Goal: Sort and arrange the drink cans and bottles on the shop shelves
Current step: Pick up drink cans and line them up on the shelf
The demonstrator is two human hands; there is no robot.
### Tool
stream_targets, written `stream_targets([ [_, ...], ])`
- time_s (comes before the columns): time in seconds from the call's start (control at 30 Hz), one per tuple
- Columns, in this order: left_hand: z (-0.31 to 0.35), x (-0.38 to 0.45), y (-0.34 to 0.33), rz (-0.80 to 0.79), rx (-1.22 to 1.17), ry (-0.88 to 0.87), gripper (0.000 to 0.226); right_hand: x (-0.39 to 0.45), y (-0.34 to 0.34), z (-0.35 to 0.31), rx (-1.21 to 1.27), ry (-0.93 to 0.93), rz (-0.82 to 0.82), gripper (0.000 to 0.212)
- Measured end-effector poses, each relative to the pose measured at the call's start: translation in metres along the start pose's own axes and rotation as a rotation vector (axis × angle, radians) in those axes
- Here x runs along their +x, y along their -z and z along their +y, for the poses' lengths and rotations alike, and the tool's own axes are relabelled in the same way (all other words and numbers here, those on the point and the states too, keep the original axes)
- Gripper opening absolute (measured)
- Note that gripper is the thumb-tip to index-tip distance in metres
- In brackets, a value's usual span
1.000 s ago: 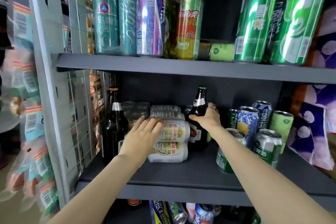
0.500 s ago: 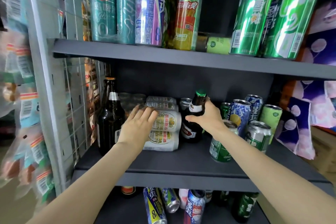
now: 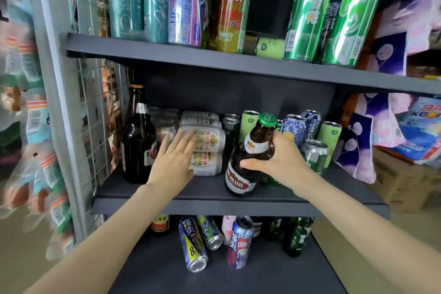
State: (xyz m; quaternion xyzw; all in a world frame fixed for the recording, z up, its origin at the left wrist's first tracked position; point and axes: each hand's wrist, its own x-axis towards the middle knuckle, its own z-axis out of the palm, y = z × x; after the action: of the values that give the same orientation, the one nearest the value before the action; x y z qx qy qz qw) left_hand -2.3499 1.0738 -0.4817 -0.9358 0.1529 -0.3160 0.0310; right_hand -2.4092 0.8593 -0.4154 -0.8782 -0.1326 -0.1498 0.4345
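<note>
The right hand (image 3: 284,162) grips a tilted brown bottle (image 3: 250,157), the left hand (image 3: 175,157) lies flat on white cans (image 3: 210,150); the bottle could slip and bump them.

Both bare forearms reach forward and upward from the lower corners of the view, converging toward the middle. The left hand (image 3: 175,162) lies palm-down with its fingers (image 3: 188,137) straight and slightly spread, wrist level, closing on nothing. The right hand (image 3: 280,162) sits just right of it at about the same height, its grip closed: thumb (image 3: 249,164) stretched leftward across the near side, the other fingers curled round the far side, wrist bent slightly inward.
</note>
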Motion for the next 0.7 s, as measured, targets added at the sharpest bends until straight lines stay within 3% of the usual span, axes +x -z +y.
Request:
stream_targets([
  [0.07,-0.007,-0.021,0.006,0.130,-0.092,-0.029,0.077,-0.012,0.006,-0.009,-0.010,-0.003,-0.026,0.046],
  [0.27,-0.027,-0.047,0.035,0.345,-0.455,0.132,0.050,-0.034,0.014,-0.019,0.024,0.007,-0.065,0.053],
  [0.37,-0.038,-0.042,0.033,0.418,-0.645,0.385,0.057,-0.029,0.013,-0.018,-0.007,0.063,-0.087,0.055],
  [0.47,-0.049,-0.028,0.022,0.376,-0.719,0.644,0.068,-0.019,0.006,-0.013,-0.036,0.100,-0.101,0.060],
  [0.57,-0.051,-0.015,0.009,0.353,-0.718,0.739,0.076,-0.005,-0.005,-0.008,-0.041,0.123,-0.115,0.062],
  [0.7,-0.050,-0.004,-0.002,0.398,-0.721,0.740,0.075,0.007,-0.017,-0.005,-0.048,0.155,-0.175,0.058],
])
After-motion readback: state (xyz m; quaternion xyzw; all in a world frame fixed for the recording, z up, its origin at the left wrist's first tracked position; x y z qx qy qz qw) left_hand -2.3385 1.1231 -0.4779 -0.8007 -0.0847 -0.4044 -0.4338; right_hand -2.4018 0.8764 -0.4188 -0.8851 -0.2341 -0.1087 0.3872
